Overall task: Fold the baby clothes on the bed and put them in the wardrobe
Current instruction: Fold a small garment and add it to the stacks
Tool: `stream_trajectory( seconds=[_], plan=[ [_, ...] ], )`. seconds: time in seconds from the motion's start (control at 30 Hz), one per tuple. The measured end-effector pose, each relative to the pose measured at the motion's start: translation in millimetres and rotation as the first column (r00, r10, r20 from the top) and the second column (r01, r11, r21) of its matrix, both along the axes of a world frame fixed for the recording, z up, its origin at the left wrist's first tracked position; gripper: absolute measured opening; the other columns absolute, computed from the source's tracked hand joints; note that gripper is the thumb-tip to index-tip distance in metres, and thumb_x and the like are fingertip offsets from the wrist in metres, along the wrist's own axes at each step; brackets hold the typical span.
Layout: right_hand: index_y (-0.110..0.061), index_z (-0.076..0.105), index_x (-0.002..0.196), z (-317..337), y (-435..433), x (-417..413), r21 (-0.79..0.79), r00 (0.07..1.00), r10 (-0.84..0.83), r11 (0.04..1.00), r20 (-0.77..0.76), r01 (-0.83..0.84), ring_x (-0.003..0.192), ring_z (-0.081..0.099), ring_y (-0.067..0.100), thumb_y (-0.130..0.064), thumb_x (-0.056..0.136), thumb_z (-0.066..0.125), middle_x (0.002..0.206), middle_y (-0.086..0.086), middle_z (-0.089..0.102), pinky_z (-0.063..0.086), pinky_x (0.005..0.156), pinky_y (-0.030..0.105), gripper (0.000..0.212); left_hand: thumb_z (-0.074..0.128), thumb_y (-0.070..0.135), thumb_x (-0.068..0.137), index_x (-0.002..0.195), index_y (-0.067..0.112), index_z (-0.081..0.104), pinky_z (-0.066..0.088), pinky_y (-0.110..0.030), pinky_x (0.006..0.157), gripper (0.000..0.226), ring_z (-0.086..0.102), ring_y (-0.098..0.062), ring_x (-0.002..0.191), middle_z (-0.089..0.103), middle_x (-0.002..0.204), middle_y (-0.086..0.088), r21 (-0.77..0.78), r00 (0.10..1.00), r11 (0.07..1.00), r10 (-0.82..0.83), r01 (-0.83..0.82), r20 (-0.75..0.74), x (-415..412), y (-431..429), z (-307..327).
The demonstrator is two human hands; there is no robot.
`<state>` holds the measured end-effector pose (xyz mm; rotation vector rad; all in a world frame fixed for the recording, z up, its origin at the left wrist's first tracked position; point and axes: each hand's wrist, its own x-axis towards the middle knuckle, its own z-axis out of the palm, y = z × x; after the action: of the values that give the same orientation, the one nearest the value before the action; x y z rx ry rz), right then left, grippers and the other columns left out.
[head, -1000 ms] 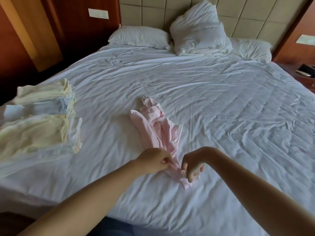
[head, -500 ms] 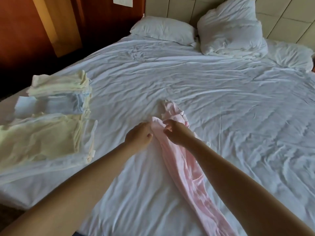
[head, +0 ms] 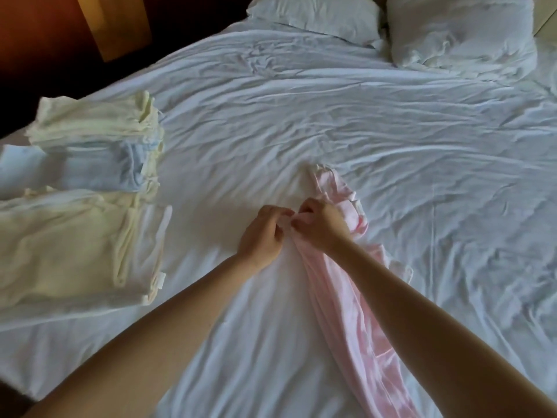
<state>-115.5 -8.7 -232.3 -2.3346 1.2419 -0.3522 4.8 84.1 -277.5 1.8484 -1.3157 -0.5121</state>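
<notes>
Bed point(head: 331, 122): white sheet, heavily creased, over the whole visible surface.

Head end: one flat white pillow point(head: 313, 16), with a bunched white pillow point(head: 458, 28) just beside it on the right.

Left side of the bed: folded baby clothes in a row. The pale yellow stack point(head: 96, 119) lies farthest. The light blue folded piece point(head: 90, 173) comes next, touching it. The second pale yellow stack point(head: 66, 239) lies nearest, on white layers.

Centre: pink garment point(head: 343, 312), bunched lengthwise, running from mid-bed toward the near edge. It lies apart from the folded stacks, with bare sheet between.
</notes>
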Motion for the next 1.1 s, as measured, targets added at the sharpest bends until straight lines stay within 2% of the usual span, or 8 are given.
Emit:
stream_trajectory(
  seconds=[0.17,0.33,0.47,0.57,0.73,0.83,1.0,1.1],
  plan=[
    [-0.025,0.071,0.086,38,17,-29,-0.022,0.996,0.083,0.996,-0.023,-0.083,0.081,0.062,0.014,-0.030,0.084,0.068,0.084,-0.005,0.070,0.049,0.071,0.032,0.007,0.042,0.003,0.094,0.124,0.028,0.056,0.050,-0.037,0.087,0.041,0.060,-0.016,0.104,0.046,0.131,0.003,0.026,0.997,0.997,-0.076,0.076,0.006,-17,15,28],
    [-0.027,0.055,0.078,87,46,-69,-0.062,0.974,0.156,0.987,0.162,-0.148,0.074,0.055,0.012,-0.021,0.089,0.065,0.074,-0.011,0.058,0.043,0.071,0.030,0.016,0.052,0.012,0.098,0.124,0.010,0.060,0.039,-0.028,0.100,0.028,0.046,-0.015,0.127,0.044,0.139,0.000,-0.086,0.978,0.979,-0.173,0.184,0.117,-43,40,91],
    [-0.022,0.043,0.077,127,79,-99,-0.107,0.944,0.154,0.986,0.293,-0.128,0.065,0.045,0.003,-0.012,0.094,0.056,0.072,-0.011,0.049,0.035,0.063,0.027,0.023,0.054,0.024,0.099,0.139,0.017,0.046,0.031,-0.018,0.100,0.042,0.041,-0.006,0.132,0.038,0.148,0.010,-0.133,0.969,0.966,-0.206,0.224,0.133,-59,64,133],
    [-0.016,0.044,0.081,152,102,-117,-0.120,0.916,0.161,0.985,0.368,-0.125,0.062,0.043,0.002,-0.008,0.094,0.054,0.071,-0.010,0.046,0.034,0.060,0.022,0.018,0.058,0.033,0.096,0.126,0.019,0.050,0.035,-0.021,0.101,0.034,0.042,-0.002,0.129,0.036,0.150,0.014,-0.149,0.969,0.962,-0.213,0.230,0.123,-67,81,155],
    [-0.015,0.053,0.083,188,126,-136,-0.095,0.935,0.113,0.992,0.337,-0.085,0.058,0.045,0.001,-0.019,0.091,0.064,0.066,-0.009,0.050,0.035,0.055,0.018,0.014,0.059,0.044,0.091,0.102,0.033,0.054,0.048,-0.034,0.081,0.016,0.060,-0.010,0.093,0.061,0.101,0.012,-0.197,0.970,0.958,-0.176,0.208,0.168,-83,109,193],
    [-0.013,0.051,0.067,208,140,-142,-0.079,0.979,0.099,0.993,0.177,-0.086,0.063,0.044,0.013,-0.027,0.093,0.060,0.064,-0.003,0.047,0.035,0.059,0.028,0.031,0.055,0.053,0.085,0.079,0.029,0.041,0.043,-0.040,0.063,0.029,0.051,-0.016,0.066,0.053,0.071,0.005,-0.210,0.966,0.957,-0.159,0.201,0.202,-93,128,213],
    [-0.013,0.053,0.064,248,169,-152,-0.144,0.914,0.146,0.985,0.378,-0.097,0.059,0.042,0.006,-0.019,0.096,0.057,0.063,-0.005,0.047,0.034,0.057,0.018,0.033,0.071,0.039,0.084,0.071,0.027,0.045,0.031,-0.030,0.058,0.032,0.040,-0.005,0.058,0.046,0.062,0.018,-0.252,0.981,0.950,-0.169,0.187,0.092,-98,146,237],
    [-0.011,0.060,0.067,270,188,-160,-0.104,0.823,0.117,0.992,0.555,-0.072,0.062,0.046,0.005,-0.017,0.094,0.059,0.065,-0.004,0.054,0.037,0.059,0.019,0.028,0.077,0.035,0.080,0.084,0.010,0.058,0.039,-0.031,0.065,0.032,0.051,-0.011,0.066,0.055,0.073,0.006,-0.221,0.976,0.952,-0.218,0.210,-0.014,-99,156,248]
  ],
)
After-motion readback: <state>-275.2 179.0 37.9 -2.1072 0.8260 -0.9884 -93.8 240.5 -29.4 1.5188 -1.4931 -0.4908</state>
